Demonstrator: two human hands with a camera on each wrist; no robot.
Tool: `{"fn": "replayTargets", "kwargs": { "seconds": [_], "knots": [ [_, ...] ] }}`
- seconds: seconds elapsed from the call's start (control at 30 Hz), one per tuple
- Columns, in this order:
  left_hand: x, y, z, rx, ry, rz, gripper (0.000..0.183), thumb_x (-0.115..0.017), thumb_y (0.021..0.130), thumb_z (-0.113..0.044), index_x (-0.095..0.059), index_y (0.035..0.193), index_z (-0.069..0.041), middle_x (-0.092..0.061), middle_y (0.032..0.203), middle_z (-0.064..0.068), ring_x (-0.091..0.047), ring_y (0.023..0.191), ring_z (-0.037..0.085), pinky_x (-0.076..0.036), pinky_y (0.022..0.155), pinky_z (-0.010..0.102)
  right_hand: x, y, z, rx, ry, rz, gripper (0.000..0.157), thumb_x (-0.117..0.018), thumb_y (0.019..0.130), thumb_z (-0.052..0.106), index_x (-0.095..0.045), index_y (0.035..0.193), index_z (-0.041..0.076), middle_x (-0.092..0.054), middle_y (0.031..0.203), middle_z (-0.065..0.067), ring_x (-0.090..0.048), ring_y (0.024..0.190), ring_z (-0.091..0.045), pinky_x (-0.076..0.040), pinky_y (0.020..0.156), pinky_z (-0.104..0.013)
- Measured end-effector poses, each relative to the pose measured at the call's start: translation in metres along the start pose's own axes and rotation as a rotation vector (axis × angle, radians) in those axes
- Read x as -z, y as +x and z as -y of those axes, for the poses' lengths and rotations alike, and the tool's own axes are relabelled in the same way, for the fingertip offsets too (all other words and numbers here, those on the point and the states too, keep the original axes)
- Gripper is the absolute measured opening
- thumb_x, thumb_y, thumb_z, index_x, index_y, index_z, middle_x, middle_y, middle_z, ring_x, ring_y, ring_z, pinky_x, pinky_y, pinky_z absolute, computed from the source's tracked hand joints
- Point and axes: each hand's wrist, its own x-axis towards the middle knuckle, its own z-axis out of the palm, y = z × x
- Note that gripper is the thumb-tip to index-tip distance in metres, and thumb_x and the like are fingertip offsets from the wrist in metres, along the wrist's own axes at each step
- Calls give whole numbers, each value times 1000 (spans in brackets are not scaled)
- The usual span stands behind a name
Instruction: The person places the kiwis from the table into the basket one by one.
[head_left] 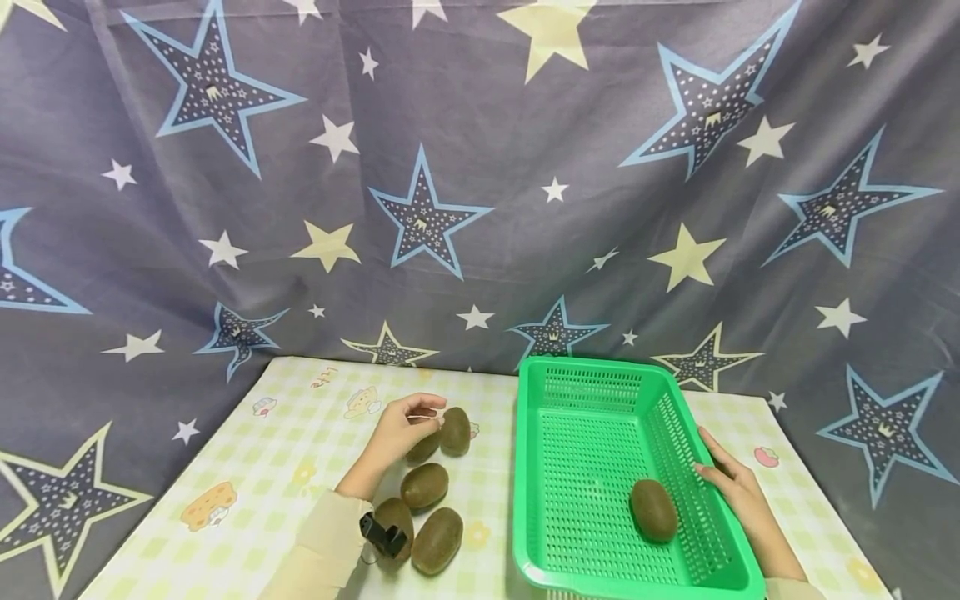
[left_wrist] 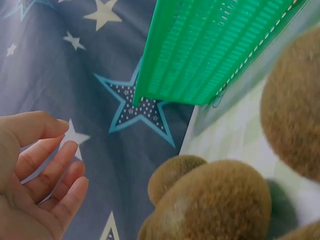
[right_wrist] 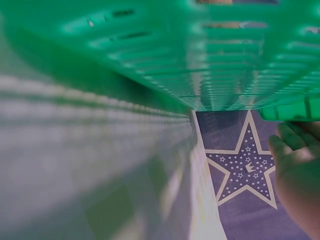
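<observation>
In the head view, several brown kiwis lie in a loose group on the table, among them an upper kiwi (head_left: 455,431), a middle kiwi (head_left: 424,486) and a lower kiwi (head_left: 437,542). Over the upper end of this group hovers my left hand (head_left: 405,429), partly covering another kiwi. The left wrist view shows that hand's fingers loosely bent with nothing between them, apart from a large kiwi (left_wrist: 220,200). A green plastic basket (head_left: 528,483) stands to the right, with one kiwi (head_left: 654,510) inside. My right hand (head_left: 738,492) grips its right rim, thumb over the edge.
A pale checked cloth (head_left: 285,467) with cartoon prints covers the table. Behind it hangs a dark curtain (head_left: 510,250) patterned with stars. A black wrist device (head_left: 382,535) on the left sleeve partly hides one kiwi.
</observation>
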Motion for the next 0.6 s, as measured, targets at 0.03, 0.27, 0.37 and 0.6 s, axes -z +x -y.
{"fn": "replayTargets", "kwargs": {
  "seconds": [0.03,0.27,0.37,0.6],
  "knots": [
    [1,1,2,5,-1,0,28,-65,83,0,-65,111,2,-65,110,21,-61,102,35,-50,86,24,0,0,0,-4,3,-1,56,-50,96,11,-26,147,2,-35,129,39,-37,107,28,-36,83,1],
    [12,7,16,47,-5,44,32,-66,84,-6,-62,114,5,-63,115,22,-61,93,20,-49,83,26,0,0,-1,-7,-7,-5,56,-50,96,11,-27,146,1,-35,127,41,-37,106,29,-37,83,1],
    [16,9,25,69,-16,59,34,-67,84,-7,-61,115,5,-61,117,24,-59,91,15,-48,82,26,0,0,-1,-10,-1,-4,56,-50,96,11,-27,146,-1,-35,124,43,-37,106,29,-37,82,0],
    [25,11,40,112,-32,59,38,-68,82,-6,-60,116,8,-62,116,25,-58,89,12,-47,80,19,0,0,-3,6,-22,-10,55,-50,96,11,-28,146,1,-35,130,38,-35,107,29,-34,84,1]
  ]
}}
